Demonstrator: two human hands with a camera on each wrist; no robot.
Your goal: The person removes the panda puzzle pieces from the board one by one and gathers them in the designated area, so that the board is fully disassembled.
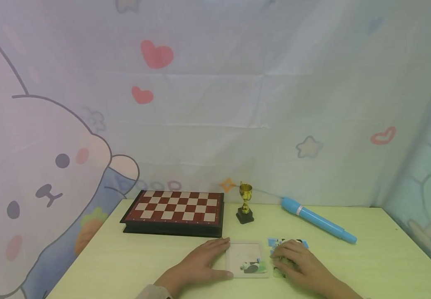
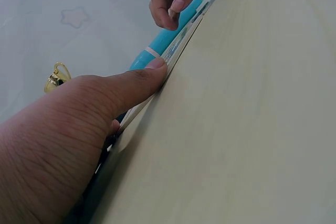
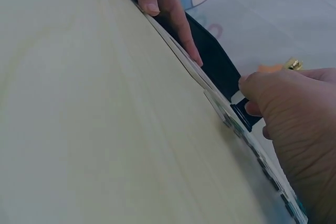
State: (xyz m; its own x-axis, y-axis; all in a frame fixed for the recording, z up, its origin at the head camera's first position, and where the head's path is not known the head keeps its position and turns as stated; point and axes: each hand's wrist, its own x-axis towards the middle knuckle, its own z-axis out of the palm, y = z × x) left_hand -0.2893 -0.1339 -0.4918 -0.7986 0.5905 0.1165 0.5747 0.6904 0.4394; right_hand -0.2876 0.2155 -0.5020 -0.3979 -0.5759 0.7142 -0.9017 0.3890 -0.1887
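A white square puzzle tray (image 1: 234, 241) lies on the table, with several joined puzzle pieces (image 1: 253, 266) in its lower right corner, printed green, black and white. My left hand (image 1: 206, 262) rests at the tray's left side, fingers and thumb stretched along its edge. Over the loose puzzle pieces (image 1: 273, 242) right of the tray is my right hand (image 1: 299, 265), with fingers bent and tips close together. In the right wrist view a small pale puzzle piece (image 3: 238, 97) shows at those fingertips; its print is hidden. The hand covers much of the loose pieces.
A red and white chessboard box (image 1: 178, 209) stands at the back left. Beside it is a small gold trophy (image 1: 245, 203) on a black base. A thick blue pen-shaped object (image 1: 318, 220) lies at the back right, before a printed curtain (image 1: 215, 99).
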